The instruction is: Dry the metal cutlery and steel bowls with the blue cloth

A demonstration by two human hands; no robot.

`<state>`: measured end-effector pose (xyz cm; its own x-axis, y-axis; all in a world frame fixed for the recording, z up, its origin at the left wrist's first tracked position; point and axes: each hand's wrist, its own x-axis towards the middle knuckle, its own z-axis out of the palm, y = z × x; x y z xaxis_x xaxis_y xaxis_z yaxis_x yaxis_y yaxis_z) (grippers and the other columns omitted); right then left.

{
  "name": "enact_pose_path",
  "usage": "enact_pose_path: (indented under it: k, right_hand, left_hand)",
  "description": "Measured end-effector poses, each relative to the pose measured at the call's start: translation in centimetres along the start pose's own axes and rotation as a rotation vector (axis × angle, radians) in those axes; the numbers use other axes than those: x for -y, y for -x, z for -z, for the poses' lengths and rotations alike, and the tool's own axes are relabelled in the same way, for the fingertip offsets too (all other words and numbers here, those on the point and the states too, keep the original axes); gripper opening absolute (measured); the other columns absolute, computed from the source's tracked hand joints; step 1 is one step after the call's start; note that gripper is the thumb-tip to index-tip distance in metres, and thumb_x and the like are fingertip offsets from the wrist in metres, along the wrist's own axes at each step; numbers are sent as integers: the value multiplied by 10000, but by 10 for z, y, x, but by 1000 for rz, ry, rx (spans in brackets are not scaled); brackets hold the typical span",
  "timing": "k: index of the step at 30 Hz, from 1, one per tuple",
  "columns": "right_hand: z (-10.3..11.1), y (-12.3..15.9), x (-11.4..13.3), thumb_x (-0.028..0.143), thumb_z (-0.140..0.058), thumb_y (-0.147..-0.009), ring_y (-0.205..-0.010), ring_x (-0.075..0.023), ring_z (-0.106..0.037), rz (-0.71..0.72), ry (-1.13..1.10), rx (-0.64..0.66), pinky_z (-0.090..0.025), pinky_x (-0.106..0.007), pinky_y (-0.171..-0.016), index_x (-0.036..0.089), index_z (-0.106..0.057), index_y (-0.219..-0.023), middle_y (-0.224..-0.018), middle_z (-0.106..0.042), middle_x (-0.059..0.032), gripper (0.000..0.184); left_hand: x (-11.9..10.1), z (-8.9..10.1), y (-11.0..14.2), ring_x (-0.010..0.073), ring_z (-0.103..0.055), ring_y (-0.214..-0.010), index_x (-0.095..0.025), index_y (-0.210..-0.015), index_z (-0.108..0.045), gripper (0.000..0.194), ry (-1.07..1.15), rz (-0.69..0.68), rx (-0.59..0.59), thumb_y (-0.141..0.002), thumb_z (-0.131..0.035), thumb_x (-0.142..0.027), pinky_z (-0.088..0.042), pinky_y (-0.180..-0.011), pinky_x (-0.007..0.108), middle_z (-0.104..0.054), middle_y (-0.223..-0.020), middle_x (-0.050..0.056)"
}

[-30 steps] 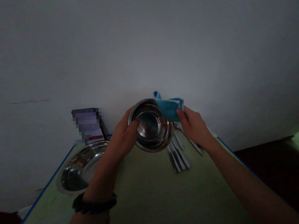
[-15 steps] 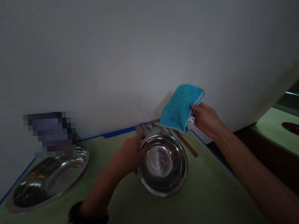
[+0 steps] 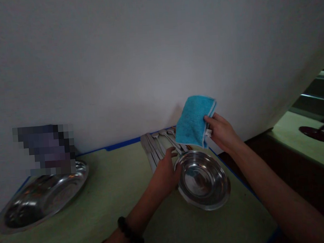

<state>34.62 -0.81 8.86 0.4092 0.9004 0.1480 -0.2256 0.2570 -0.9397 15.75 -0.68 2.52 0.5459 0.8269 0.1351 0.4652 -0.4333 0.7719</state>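
Note:
A folded blue cloth with a pale edge and a small white tag hangs from my right hand, pinched between thumb and fingers. The round metal bowl is on the table below it. At the bowl's left rim is my left hand, its fingers apart and the thumb close to the rim; whether it touches the rim I cannot tell. Behind that hand lie several metal knives and spoons, their ends partly hidden. The chopsticks are mostly covered by cloth and bowl.
An oval metal dish sits at the left of the pale green table, with a blurred-out object above its far end. Blue tape runs along the table edge by the wall. Another surface stands at right.
The bowl has moved right, covering most of the chopsticks. My left hand has followed it rightward and its fingers have loosened from the rim. The cloth stays in my right hand.

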Motion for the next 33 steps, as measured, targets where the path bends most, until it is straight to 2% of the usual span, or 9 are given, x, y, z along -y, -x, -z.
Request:
enact_pose_path:
  k: [3,7,11,14,18,20,24,28,33]
  right_hand:
    - [-3,3,-7,296,-584,-719,-780,-172,-640,17,-1,47,-514,-338,-709,220,-604,-916,-800,-685,16,212]
    - [-10,9,-18,328,-576,-726,-818,-173,-635,27,3,66,-511,-333,-724,224,-592,-992,-885,-685,7,287]
    - [-28,22,-24,336,-566,-722,-819,-183,-637,-14,-17,28,-513,-330,-716,210,-588,-1006,-888,-686,-8,311]
    - [-52,39,-26,337,-523,-753,-865,-189,-633,-42,-47,30,-516,-330,-723,223,-558,-1062,-940,-680,-14,331]
    - [-91,64,-33,365,-436,-811,-957,-201,-610,24,94,96,-496,-359,-807,239,-537,-1103,-1086,-637,-36,333]
    - [-111,74,-38,383,-421,-823,-1029,-213,-575,72,186,103,-445,-387,-896,235,-547,-1093,-1138,-608,-51,333]
    - [-145,90,-51,399,-382,-845,-1107,-216,-524,153,290,150,-397,-380,-952,223,-549,-1100,-1186,-575,-75,352]
    - [-163,100,-72,439,-370,-850,-1169,-210,-475,137,322,150,-364,-384,-986,235,-465,-1210,-1263,-517,-74,424]
    - [-172,103,-102,487,-399,-826,-1189,-236,-445,48,405,120,-306,-414,-1020,225,-468,-1186,-1242,-519,-91,450]
  left_hand:
    - [-2,0,4,160,-607,-614,-187,-1185,-388,354,-72,-15,-64,-869,-367,-346,-470,-632,330,-595,-1137,128]
    - [0,12,17,161,-577,-635,-191,-942,-518,252,-259,-53,-201,-880,-345,-363,-444,-627,311,-636,-865,62]
    - [13,33,39,152,-579,-640,-203,-920,-534,222,-303,-68,-200,-882,-368,-344,-448,-625,283,-624,-721,15]
    - [30,54,62,176,-566,-763,-204,-876,-566,171,-431,-227,-275,-870,-404,-258,-452,-726,326,-615,-810,46]
    - [55,94,96,251,-464,-1045,-240,-1010,-544,223,-666,-278,-542,-801,-503,-174,-400,-889,430,-475,-1105,84]
    - [69,120,110,309,-392,-1134,-243,-1056,-510,284,-755,-203,-710,-775,-543,-216,-342,-953,500,-386,-1192,97]
    - [105,168,128,360,-187,-1271,-275,-1203,-332,437,-615,36,-1068,-799,-498,-306,-234,-1037,509,-198,-1314,83]
    - [135,195,141,317,-236,-1268,-261,-1279,-205,530,-273,253,-1152,-826,-451,-385,-257,-1042,466,-201,-1325,98]
    - [151,203,151,311,-354,-1232,-245,-1297,-289,638,130,582,-1133,-753,-549,-454,-341,-989,489,-283,-1342,134]
